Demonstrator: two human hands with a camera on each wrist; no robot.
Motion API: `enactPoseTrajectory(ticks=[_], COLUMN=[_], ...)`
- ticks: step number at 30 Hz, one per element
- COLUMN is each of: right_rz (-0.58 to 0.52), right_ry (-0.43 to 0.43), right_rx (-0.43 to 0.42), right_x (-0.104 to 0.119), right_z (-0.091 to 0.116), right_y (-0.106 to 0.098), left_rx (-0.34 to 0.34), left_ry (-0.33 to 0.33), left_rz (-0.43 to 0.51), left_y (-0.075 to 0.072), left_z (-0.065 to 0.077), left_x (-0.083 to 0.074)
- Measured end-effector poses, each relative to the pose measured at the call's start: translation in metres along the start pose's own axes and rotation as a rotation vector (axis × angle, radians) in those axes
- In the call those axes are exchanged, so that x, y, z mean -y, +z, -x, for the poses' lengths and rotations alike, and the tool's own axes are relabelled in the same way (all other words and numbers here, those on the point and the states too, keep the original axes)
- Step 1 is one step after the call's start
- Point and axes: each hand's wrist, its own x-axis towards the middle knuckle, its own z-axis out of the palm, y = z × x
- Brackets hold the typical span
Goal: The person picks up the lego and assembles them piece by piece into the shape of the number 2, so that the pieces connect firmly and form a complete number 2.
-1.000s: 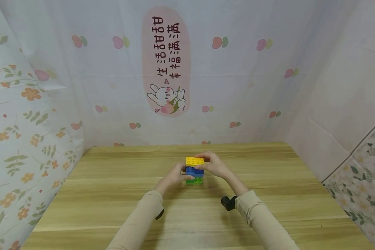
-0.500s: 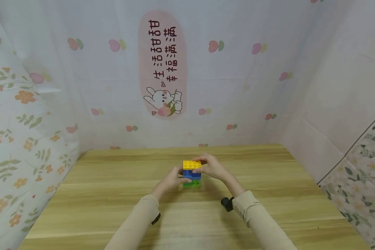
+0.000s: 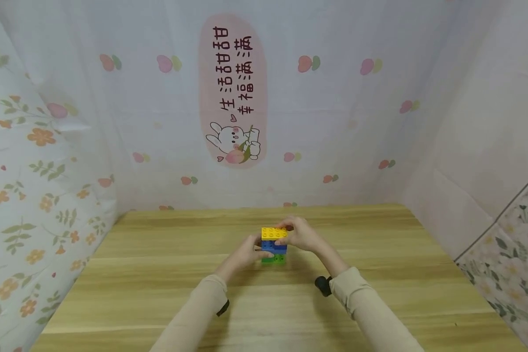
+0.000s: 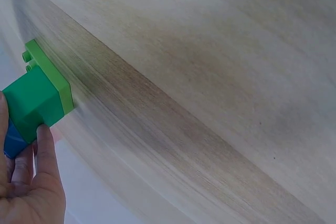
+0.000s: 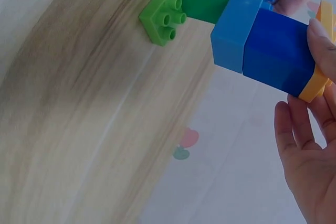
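Note:
A stack of toy building bricks stands upright on the wooden table. At its foot is a flat light green brick [image 5: 157, 22], with a dark green brick [image 4: 37, 100] on it. Above come a lighter blue brick [image 5: 233, 38] and a dark blue brick [image 5: 278, 51], topped by a flat yellow brick [image 3: 270, 232]. My left hand [image 3: 246, 250] grips the middle from the left, its thumb where dark green meets lighter blue. From the right, my right hand [image 3: 302, 234] pinches the yellow brick, thumb at its seam with the dark blue one. The left hand's far fingers are partly hidden.
The wooden table [image 3: 167, 274] runs back to a white curtain [image 3: 334, 112] printed with hearts and a rabbit. Floral cloth [image 3: 39, 195] hangs at the left. A black wrist device [image 3: 323, 286] sits by the right sleeve.
The yellow brick sits slightly lower against the bricks beneath it than a second ago. Both hands keep their hold, and the head view has shifted a little.

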Motion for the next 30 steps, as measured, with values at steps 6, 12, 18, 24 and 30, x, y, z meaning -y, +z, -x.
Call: enactPoseTrajectory(ticks=[6,12,18,24,30], right_rz=[0.056,0.122,0.135,0.034,-0.064], right_ry=[0.027,0.068,0.071,0.123,0.14], right_rx=[0.013,0.039,0.038,-0.002,-0.06], right_x=[0.01,0.02,0.021,0.011,0.0], right_z=[-0.001,-0.005,-0.005,-0.001,0.001], right_y=[0.0,-0.001,-0.002,0.005,0.014], left_rx=[0.0,0.008,0.004,-0.009,-0.031], left_ry=[0.008,0.019,0.028,0.014,0.012], left_rz=[-0.016,-0.021,-0.015,-0.013,-0.003], left_y=[-0.001,-0.001,-0.001,0.0,0.003], left_z=[0.003,0.007,0.008,0.005,0.003], left_x=[-0.003,-0.004,-0.003,-0.001,0.002])
